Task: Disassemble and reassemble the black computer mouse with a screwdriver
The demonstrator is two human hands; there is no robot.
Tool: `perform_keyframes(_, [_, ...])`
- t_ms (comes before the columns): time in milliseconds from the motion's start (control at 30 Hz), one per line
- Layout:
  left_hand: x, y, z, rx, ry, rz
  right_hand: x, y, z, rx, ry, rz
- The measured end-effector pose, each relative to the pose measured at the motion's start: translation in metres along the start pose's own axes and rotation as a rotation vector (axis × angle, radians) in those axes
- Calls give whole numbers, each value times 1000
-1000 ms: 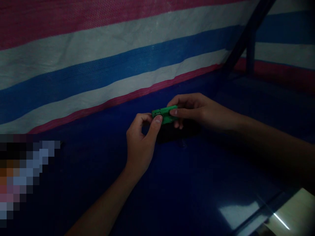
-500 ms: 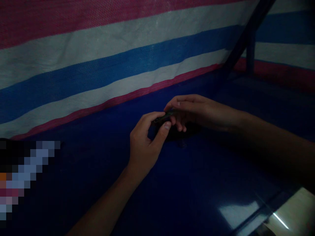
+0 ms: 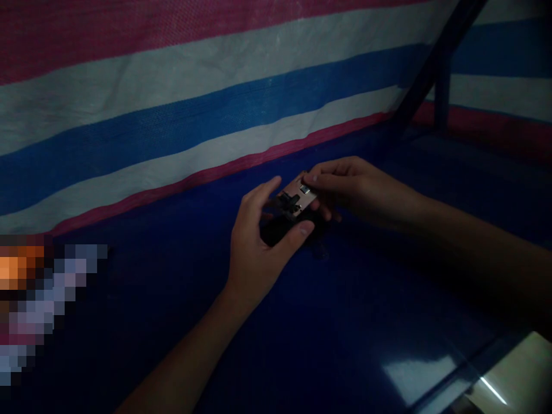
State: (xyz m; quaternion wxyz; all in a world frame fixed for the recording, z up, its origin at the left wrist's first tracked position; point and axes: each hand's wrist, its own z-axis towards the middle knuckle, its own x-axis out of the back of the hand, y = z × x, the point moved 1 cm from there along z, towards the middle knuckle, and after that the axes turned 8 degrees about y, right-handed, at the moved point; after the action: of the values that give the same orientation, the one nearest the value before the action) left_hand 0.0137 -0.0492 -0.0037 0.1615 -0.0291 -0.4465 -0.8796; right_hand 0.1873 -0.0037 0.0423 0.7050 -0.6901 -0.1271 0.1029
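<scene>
A small circuit board (image 3: 299,198) is tilted so that one flat face shows, with a black part and a small silvery part on it. My right hand (image 3: 345,179) pinches its far right edge between thumb and fingers. My left hand (image 3: 261,236) curves around the board's near left side, thumb and fingers spread apart; behind the board, part of its fingers is hidden. Both hands are held over a dark blue, shiny surface (image 3: 267,345).
Behind the hands hangs a sheet with red, white and blue stripes (image 3: 194,109). A dark slanted bar (image 3: 440,60) stands at the upper right. A pale, shiny patch (image 3: 513,374) lies at the lower right. A pixelated area (image 3: 47,305) covers the left edge.
The board has turned from nearly edge-on to face-up and tilted. My left thumb and fingers have come apart from it, while my right hand keeps its pinch.
</scene>
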Motion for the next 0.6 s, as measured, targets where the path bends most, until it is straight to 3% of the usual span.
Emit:
perform_keyframes(100, [0,1,-1,-81,-19,96,-1,1,0,-60,-29,35])
perform_keyframes(200, [0,1,-2,-33,15,100,-3,-1,0,-74,-82,-28])
perform_keyframes(367, [1,1,0,120,60,17,-6,-4,-2,143,0,-212])
perform_keyframes(467, [1,2,1,197,95,-19,-6,-3,-4,262,-56,-228])
perform_keyframes(600, [2,2,3,246,83,0,-6,-2,-5,243,-96,-260])
